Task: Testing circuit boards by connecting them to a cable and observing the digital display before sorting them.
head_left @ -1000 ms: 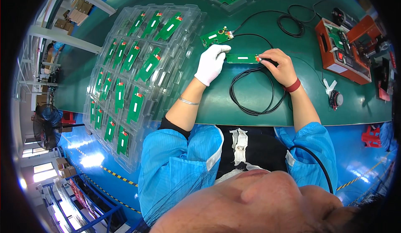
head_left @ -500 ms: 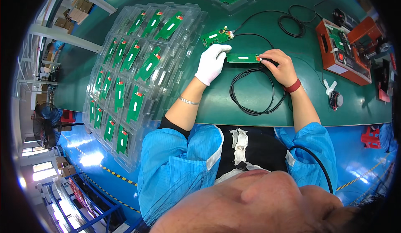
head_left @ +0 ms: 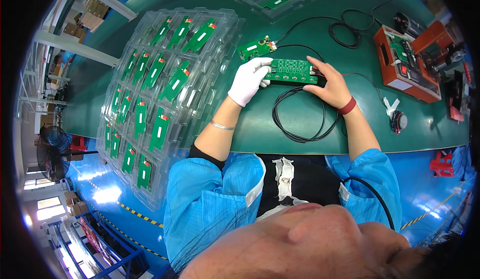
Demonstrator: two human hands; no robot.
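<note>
My left hand (head_left: 246, 81), in a white glove, grips the left end of a green circuit board (head_left: 290, 70). The board's face with rows of small components is turned up. At its right end is my bare right hand (head_left: 329, 82), thumb and fingers spread apart around the corner; whether a fingertip touches the board I cannot tell. A white connector sits at that end, near the right fingers. Just beyond the left hand lies a second green board (head_left: 256, 48) with a black cable plugged into it. A coiled black cable (head_left: 276, 113) rests below the held board.
At left, a clear plastic tray (head_left: 187, 81) holds several green boards; another such tray (head_left: 272, 13) lies at the far edge. To the right stand an orange test box (head_left: 395, 76) and a small round speaker (head_left: 398, 122) with thin wires. More black cable (head_left: 345, 45) loops behind.
The held board has turned from its labelled side to its component side. My right fingers have opened from a pinch at the connector end and spread apart.
</note>
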